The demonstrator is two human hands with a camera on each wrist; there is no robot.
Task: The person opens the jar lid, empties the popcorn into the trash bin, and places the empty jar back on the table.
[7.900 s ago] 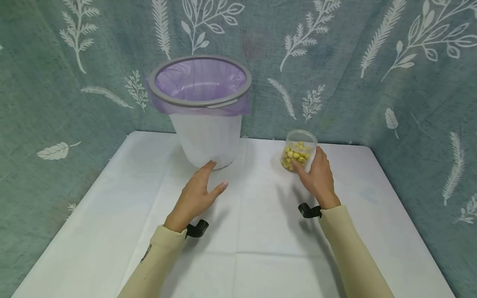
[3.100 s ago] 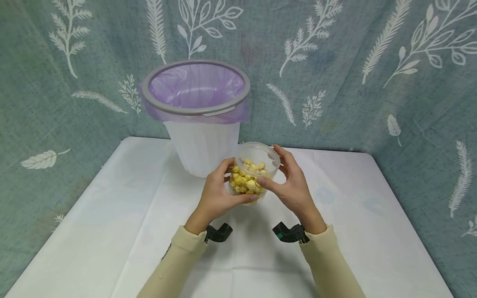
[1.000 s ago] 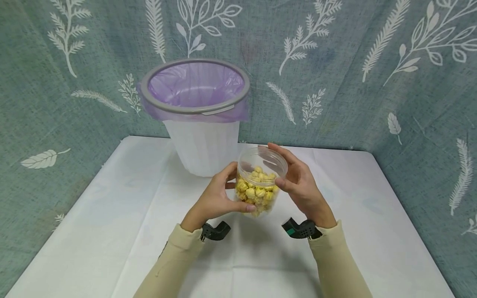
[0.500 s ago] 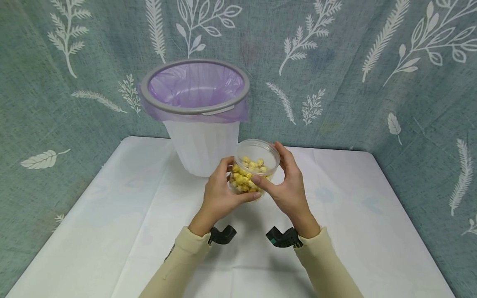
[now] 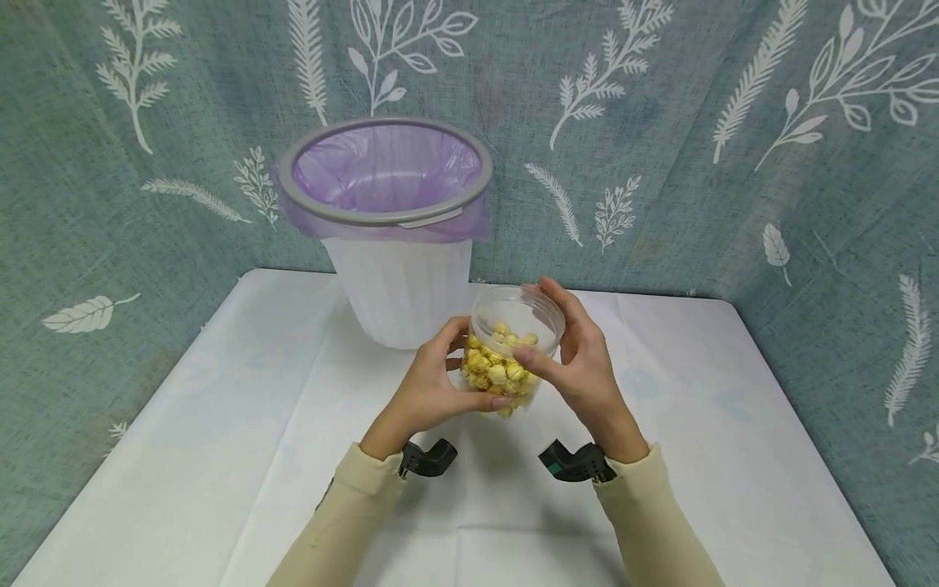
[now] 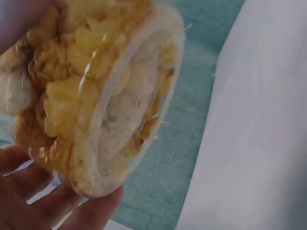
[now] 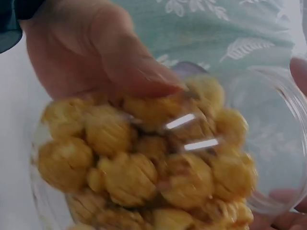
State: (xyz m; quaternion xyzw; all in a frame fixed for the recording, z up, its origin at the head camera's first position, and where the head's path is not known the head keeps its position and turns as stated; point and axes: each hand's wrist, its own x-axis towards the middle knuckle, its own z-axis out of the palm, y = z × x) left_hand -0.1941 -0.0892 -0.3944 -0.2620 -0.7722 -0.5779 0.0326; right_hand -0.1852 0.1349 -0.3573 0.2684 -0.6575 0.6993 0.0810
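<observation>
A clear plastic jar of yellow popcorn is held over the table between both hands, tilted in the head view. My left hand grips its lower body, thumb in front and fingers behind. Those fingers curl round the jar's base in the left wrist view. My right hand holds the clear round top, thumb at the front and fingers at the far side. In the right wrist view the left thumb lies on the popcorn-filled wall, while right fingertips show beside the ridged rim.
A white bin with a grey ring rim and a purple liner stands at the back left of the white-covered table. A green leaf-patterned cloth hangs behind and on both sides.
The popcorn jar was at the table's back right and is now held up in the middle. Both hands have joined on it; the right thumb has shifted back and forth along the top.
</observation>
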